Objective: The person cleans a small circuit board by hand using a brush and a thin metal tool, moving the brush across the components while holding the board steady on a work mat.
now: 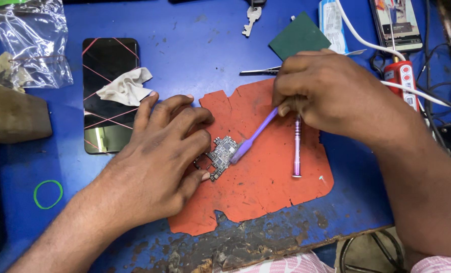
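The circuit board [220, 155] sits near the middle of the orange mat [266, 182], tilted, its long axis running from lower left up to upper right; the left hand [157, 162] lies over its left edge, fingertips pressing it down onto the mat, thumb at its lower corner; the purple brush [253, 135] comes in from the right, bristle head touching the board's right edge, handle slanting up and right into the right hand [321, 96], pinched closed around the shaft; the brush's axis runs roughly along the board's own, head pointing down-left; this looks like the scrubbing step, cleaning the board's face; my read is the next stroke calls for the left fingers holding firm so the board does not slide, and light pressure over the small parts. A purple screwdriver [297, 146] lies upright-on-the-page just right of the brush, tip toward the near edge of the mat; tweezers [260, 71] rest beyond the mat; further left, a dark phone [109, 76] with a crumpled white cloth [125, 88] on it, all on the blue table [195, 45].
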